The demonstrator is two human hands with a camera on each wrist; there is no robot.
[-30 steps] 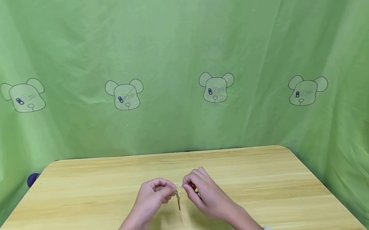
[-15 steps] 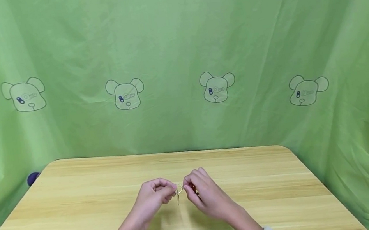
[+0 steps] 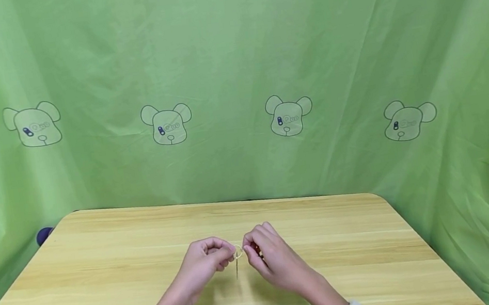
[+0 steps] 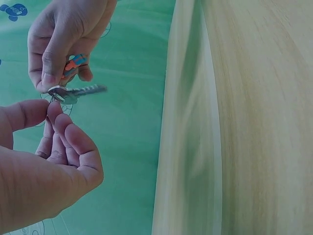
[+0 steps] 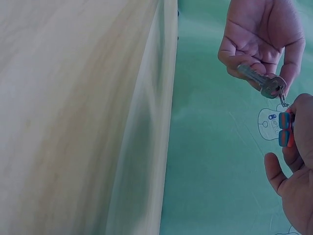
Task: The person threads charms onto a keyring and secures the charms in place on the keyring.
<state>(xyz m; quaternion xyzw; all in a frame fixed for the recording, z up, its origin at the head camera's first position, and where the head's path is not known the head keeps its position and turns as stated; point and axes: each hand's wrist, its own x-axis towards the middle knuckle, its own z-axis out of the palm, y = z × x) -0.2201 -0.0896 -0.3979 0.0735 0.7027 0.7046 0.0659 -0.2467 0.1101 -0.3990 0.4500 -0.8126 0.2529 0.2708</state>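
My left hand (image 3: 204, 258) and right hand (image 3: 274, 256) meet above the table, with a metal key ring (image 3: 238, 246) between their fingertips. The left thumb and fingers pinch the left side of the ring. A silver key (image 3: 236, 269) hangs from it by the left fingertips; in the left wrist view the key (image 4: 88, 90) points away to the side. On the opposite side, the right thumb and fingers pinch the ring. An orange and blue charm (image 5: 284, 129) sits within the curled right fingers, partly hidden by them.
A light wooden table (image 3: 102, 276) with rounded far corners lies under both hands. Green curtain (image 3: 222, 62) with bear-head prints hangs close behind it and along both sides.
Both hands stay almost in place. The dangling key swings and turns, now looking thin from the head view, and the ring shifts slightly between the fingertips.
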